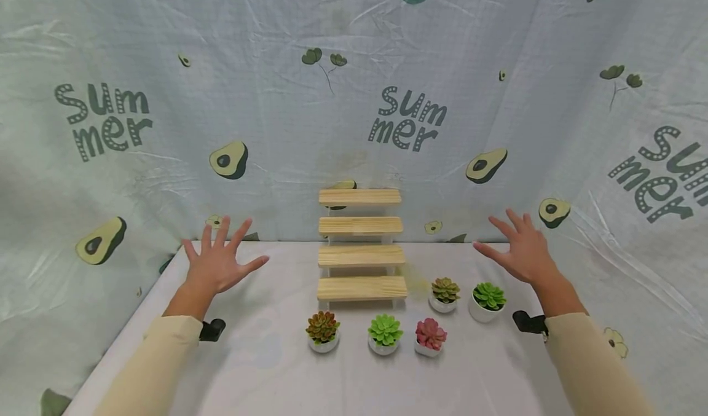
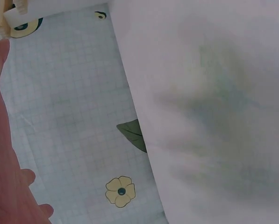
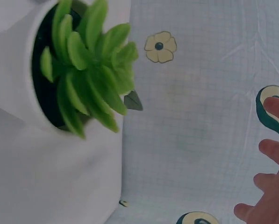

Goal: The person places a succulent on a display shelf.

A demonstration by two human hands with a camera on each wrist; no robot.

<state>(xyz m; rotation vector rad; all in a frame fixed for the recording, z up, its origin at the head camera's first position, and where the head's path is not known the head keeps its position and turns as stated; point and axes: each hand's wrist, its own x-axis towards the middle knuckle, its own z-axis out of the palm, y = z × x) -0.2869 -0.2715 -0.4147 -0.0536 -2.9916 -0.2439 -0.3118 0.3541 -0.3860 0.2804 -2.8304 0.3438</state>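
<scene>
My left hand (image 1: 214, 265) hovers over the left side of the white table, fingers spread, holding nothing. On the right, my right hand (image 1: 522, 253) is likewise spread and holds nothing; the potted green succulent (image 1: 488, 300) is nearest to it. That same plant (image 3: 88, 70) looms large in the right wrist view. Beside it stands an olive-toned succulent (image 1: 445, 293) in a white pot. Nearer the front are a reddish-brown succulent (image 1: 322, 330), a bright green succulent (image 1: 385, 333) and a pink-red succulent (image 1: 430, 336), each in a white pot.
A stepped wooden rack (image 1: 362, 256) with several light slats stands at the table's back middle. Behind it hangs a pale cloth (image 1: 287, 115) printed with avocados and lettering. The white tabletop (image 1: 265, 367) extends toward me.
</scene>
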